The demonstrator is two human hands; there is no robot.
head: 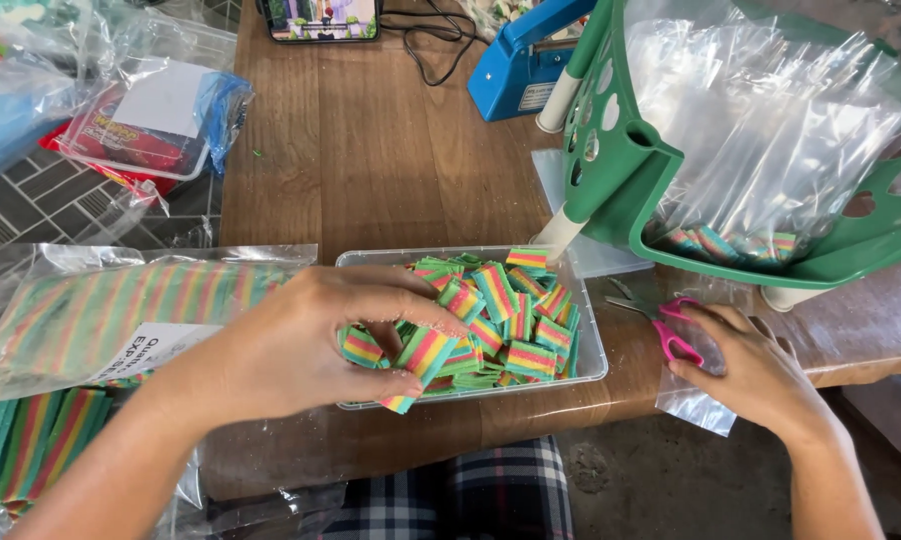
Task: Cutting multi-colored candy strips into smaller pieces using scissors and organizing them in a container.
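A clear plastic tray [593,352] at the table's front edge holds several small rainbow-striped candy squares [516,300]. My left hand [301,345] reaches into its left side and pinches a few striped pieces [423,356] between thumb and fingers. My right hand [746,365] rests to the right of the tray, fingers flat on a small clear plastic bag [696,405] that hangs over the table edge. Pink-handled scissors [671,325] lie just by its fingertips.
A green plastic basket [621,190] full of clear bags stands tilted at the back right. A blue sealer [521,65] and a phone [323,18] sit at the back. Large bags of rainbow strips [91,320] lie left. Wooden table [371,150].
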